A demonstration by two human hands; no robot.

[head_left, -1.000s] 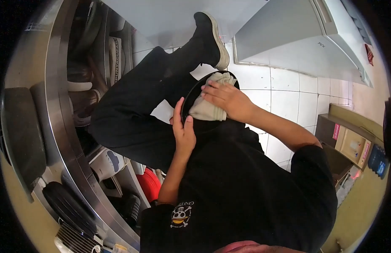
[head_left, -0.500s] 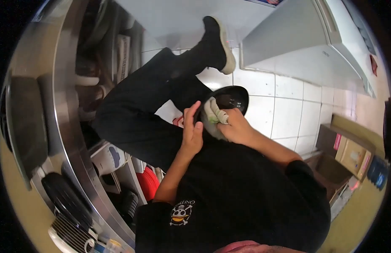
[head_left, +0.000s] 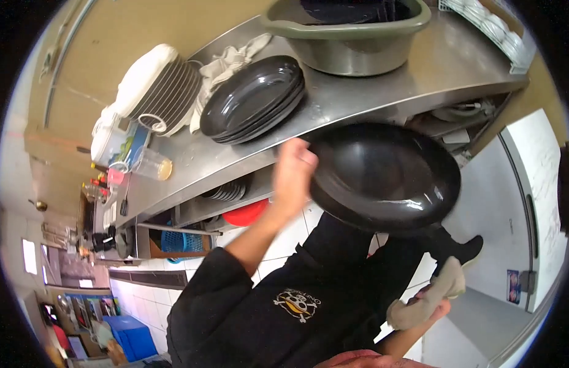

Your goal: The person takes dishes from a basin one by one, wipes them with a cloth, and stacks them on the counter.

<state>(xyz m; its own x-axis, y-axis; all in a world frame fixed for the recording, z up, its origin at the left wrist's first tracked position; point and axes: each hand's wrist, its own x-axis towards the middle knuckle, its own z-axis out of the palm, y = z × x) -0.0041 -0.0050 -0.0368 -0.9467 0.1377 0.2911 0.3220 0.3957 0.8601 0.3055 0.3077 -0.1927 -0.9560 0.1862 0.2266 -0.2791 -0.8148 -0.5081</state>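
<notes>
A shiny black oval dish (head_left: 382, 175) is gripped by its left rim in my left hand (head_left: 294, 178). It is held up in front of the counter edge, its hollow side facing me. My right hand (head_left: 442, 309), lower right and apart from the dish, is closed on a pale greenish-grey cloth (head_left: 428, 297); the cloth hides most of its fingers. Beyond my left hand, a stack of similar black oval dishes (head_left: 254, 98) sits on the steel counter (head_left: 333, 101).
A large olive-rimmed basin (head_left: 352, 46) stands at the back of the counter. Left of the stack are a crumpled cloth (head_left: 226, 67), a striped white container (head_left: 165, 92) and a clear plastic cup (head_left: 152, 164). Plates (head_left: 228, 190) sit on the lower shelf. A white fridge (head_left: 499, 196) is at right.
My view has swung toward the counter. The dish has come up from my lap, held in my left hand alone. My right hand has drawn the cloth away from its inside.
</notes>
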